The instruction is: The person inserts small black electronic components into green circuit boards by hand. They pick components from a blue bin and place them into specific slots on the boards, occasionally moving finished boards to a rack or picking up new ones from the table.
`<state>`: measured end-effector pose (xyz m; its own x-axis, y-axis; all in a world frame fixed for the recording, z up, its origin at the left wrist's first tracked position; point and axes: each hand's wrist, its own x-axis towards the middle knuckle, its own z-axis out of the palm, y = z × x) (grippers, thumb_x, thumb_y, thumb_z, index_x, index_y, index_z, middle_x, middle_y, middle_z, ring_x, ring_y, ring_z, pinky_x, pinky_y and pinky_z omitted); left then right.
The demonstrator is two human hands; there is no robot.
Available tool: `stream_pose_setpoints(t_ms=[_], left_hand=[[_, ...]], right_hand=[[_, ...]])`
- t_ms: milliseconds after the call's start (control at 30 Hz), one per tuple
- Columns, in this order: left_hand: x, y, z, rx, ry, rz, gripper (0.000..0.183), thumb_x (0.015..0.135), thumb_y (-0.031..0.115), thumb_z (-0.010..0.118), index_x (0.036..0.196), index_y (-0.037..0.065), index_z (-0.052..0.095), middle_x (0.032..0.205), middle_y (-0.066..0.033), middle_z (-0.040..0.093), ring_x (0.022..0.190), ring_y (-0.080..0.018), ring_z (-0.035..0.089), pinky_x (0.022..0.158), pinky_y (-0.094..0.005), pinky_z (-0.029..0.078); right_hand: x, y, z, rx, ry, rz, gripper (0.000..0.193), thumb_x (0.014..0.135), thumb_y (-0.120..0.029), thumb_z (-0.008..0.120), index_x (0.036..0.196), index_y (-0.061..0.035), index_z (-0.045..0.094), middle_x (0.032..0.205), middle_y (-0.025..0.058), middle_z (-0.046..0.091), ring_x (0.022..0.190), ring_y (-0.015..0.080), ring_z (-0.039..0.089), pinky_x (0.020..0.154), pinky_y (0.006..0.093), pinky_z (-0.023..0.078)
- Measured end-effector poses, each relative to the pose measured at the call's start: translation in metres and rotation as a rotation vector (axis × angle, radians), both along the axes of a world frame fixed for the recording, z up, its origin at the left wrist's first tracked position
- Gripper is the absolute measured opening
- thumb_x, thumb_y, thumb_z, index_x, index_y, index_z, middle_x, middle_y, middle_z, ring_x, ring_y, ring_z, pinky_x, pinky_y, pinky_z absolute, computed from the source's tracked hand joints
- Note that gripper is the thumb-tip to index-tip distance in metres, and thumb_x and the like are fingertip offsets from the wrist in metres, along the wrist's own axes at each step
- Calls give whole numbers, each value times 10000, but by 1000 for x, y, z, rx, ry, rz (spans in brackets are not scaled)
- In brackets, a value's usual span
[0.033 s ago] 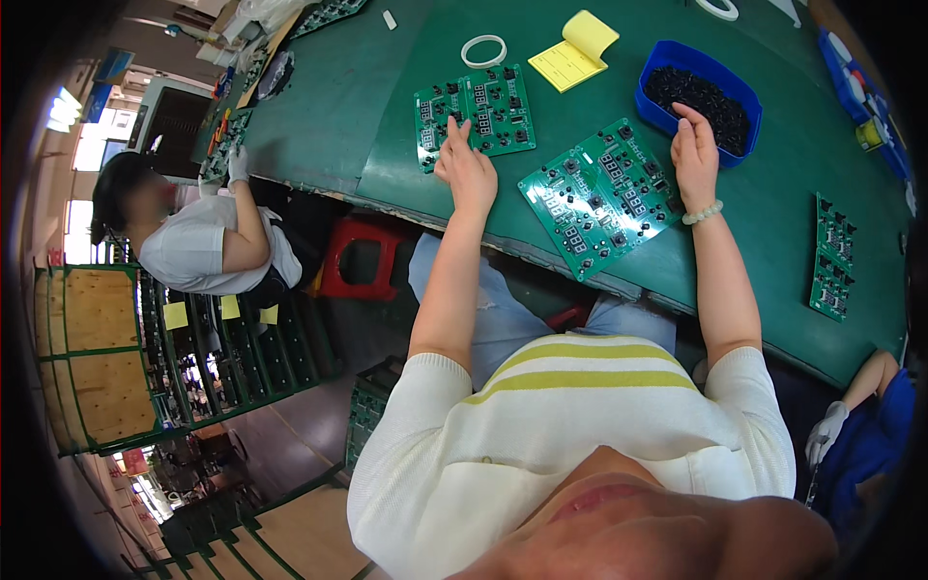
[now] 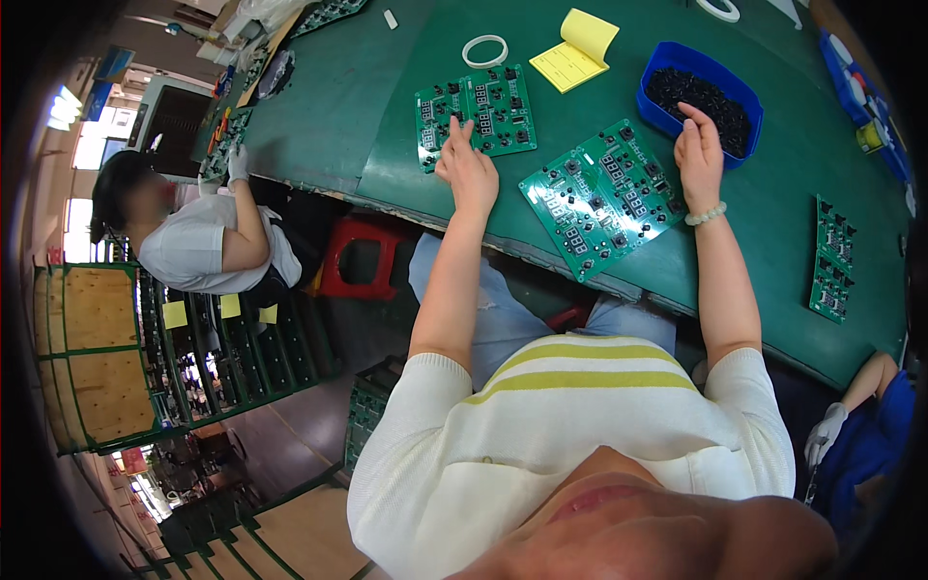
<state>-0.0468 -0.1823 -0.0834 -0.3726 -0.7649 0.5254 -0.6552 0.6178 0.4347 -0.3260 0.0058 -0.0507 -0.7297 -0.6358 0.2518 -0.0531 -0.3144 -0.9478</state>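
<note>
Above the left circuit board (image 2: pixel 505 118), a green panel with black buttons and digit displays, is my left hand (image 2: pixel 470 179). Its index and middle fingers stretch forward, apart at the tips; I see nothing between them. My right hand (image 2: pixel 700 159) hangs by the near left edge of a blue bin (image 2: pixel 660 118), its index finger extended and the others partly curled; I make out nothing in it. Small black parts (image 2: pixel 710 101) heap inside the bin. Between my hands, a second circuit board (image 2: pixel 601 208) lies turned at an angle near the table edge.
A yellow notepad (image 2: pixel 570 66) and a white ring of tape (image 2: pixel 484 50) lie beyond the boards. To the right is another narrow circuit board (image 2: pixel 832 259). A co-worker (image 2: pixel 208 232) with gloved hands works at left; another person's gloved hand (image 2: pixel 825 435) shows at lower right.
My right hand has shifted very slightly to the right by the bin. My left hand and the boards look almost the same.
</note>
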Motion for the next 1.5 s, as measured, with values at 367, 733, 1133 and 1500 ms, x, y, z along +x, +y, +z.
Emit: stream_pose_setpoints(t_ms=[367,733,1133,1500], left_hand=[[17,-17,4,-8,-151,-142,719,758,-63,533,1434,3,297,1340,-44,563,1174,-272,458,977,-448,249],[16,-24,-2,-55,313,-129,635,779,-42,548,1376,-37,331,1247,-203,440,1051,-325,479,987,-463,351],[35,-33,-15,124,614,282,644,807,74,668,1350,-4,331,1391,-211,288,1279,-361,356,1057,-477,292],[70,-73,-3,371,417,55,481,815,250,756,1158,-41,584,1147,-187,598,1076,-293,578,914,-390,472]], right_hand=[[-84,17,47,-26,-5,-349,257,995,-82,477,1232,-22,556,854,57,643,541,48,405,477,202,350],[-113,-7,18,622,774,-275,324,939,-31,441,1214,-88,601,1134,112,674,1127,301,605,978,389,450],[-76,6,26,485,1162,-442,350,903,40,480,1203,-67,624,1292,140,556,1210,313,513,1038,400,398],[28,44,41,165,1183,117,282,807,-33,668,1085,-8,633,1124,149,612,1046,330,588,909,407,469]])
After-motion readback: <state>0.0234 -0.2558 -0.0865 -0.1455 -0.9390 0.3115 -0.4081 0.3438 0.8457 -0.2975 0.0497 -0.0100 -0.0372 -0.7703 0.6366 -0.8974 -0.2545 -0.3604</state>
